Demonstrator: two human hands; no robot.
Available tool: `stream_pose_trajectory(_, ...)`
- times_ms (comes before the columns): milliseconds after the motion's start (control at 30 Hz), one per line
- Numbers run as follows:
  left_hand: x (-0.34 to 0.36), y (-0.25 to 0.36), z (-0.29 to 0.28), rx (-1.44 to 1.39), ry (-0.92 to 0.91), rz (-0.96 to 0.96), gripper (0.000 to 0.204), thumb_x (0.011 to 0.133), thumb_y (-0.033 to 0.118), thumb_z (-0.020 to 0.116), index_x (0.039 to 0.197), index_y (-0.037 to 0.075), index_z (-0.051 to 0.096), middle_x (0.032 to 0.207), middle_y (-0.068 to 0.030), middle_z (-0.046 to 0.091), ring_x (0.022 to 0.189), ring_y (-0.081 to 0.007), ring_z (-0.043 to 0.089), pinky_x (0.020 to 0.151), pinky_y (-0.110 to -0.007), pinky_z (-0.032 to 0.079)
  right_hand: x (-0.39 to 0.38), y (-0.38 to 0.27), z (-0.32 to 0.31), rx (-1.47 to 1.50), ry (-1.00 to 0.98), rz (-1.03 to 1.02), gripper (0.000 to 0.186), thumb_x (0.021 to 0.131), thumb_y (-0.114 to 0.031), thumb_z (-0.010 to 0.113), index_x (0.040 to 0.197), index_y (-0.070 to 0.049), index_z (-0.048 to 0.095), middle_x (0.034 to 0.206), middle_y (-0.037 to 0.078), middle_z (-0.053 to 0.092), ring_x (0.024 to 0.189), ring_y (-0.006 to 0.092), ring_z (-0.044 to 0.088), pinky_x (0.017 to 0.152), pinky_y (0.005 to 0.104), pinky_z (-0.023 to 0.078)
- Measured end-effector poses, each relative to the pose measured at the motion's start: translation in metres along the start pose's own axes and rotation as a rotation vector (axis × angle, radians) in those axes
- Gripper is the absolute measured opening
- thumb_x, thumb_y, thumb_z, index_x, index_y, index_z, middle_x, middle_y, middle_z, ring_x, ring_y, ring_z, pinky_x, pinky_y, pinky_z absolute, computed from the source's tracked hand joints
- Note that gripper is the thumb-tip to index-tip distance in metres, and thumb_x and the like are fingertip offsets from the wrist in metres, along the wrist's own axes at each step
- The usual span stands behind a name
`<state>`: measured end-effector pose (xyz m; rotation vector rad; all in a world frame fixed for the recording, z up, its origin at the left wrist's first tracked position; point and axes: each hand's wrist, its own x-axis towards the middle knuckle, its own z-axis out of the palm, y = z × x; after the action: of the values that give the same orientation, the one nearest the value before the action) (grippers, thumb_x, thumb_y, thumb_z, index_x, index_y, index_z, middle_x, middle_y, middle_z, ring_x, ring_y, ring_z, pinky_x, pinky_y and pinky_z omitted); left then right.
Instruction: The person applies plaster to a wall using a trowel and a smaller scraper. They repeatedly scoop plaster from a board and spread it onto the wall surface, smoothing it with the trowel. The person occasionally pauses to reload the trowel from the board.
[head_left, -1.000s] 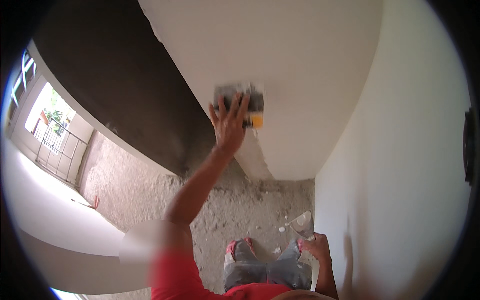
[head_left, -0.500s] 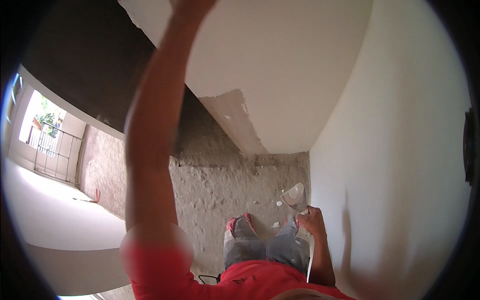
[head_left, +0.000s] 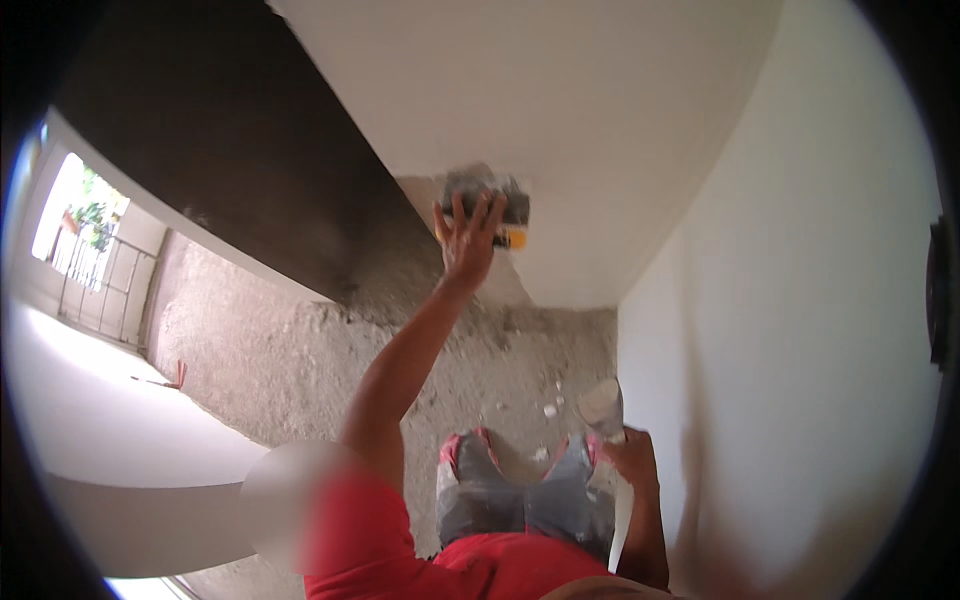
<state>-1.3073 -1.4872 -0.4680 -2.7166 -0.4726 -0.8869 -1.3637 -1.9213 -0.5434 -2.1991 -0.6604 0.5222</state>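
Observation:
My left hand reaches forward to the white wall face in front of me. Its fingers spread over the dark blade of a wide filling knife with a yellow-and-black handle part. That blade lies against the wall over a grey bare patch, hiding much of it. Low on the right, beside my knee, my right hand is closed around the handle of a putty knife. Its broad blade points away from me and carries some pale material.
A smooth white wall rises close on my right. On the left are a dark recessed face and a pale curved ledge. White crumbs lie on the rough floor. Beyond is a metal railing.
My left hand has come down from the top edge of the view, bringing the filling knife onto the bare patch. The putty knife in my right hand has shifted slightly and turned.

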Motion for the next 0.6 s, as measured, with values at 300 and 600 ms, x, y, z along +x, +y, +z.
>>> stream_pose_trajectory(300, 0.254, -0.122, -0.296, 0.327, 0.608, 0.052, 0.089, 0.071, 0.008, 0.073, 0.147, 0.030, 0.034, 0.149, -0.0029, 0.037, 0.135, -0.0321, 0.034, 0.105, -0.068, 0.027, 0.014, -0.049, -0.021, 0.062, -0.062, 0.180, 0.036, 0.064, -0.025, 0.066, 0.083, 0.005, 0.067, 0.077, 0.026, 0.066, 0.075, 0.0397, 0.066, 0.071, 0.0450, 0.052)
stream_pose_trajectory(600, 0.285, -0.129, -0.335, 0.272, 0.582, -0.026, 0.066, 0.083, -0.001, 0.058, 0.144, 0.016, 0.040, 0.143, -0.0130, 0.046, 0.134, -0.0386, 0.036, 0.109, -0.065, 0.023, 0.015, -0.066, -0.022, 0.105, -0.114, 0.183, 0.034, 0.067, -0.023, 0.067, 0.084, 0.006, 0.067, 0.068, 0.022, 0.064, 0.061, 0.0286, 0.063, 0.060, 0.0386, 0.050)
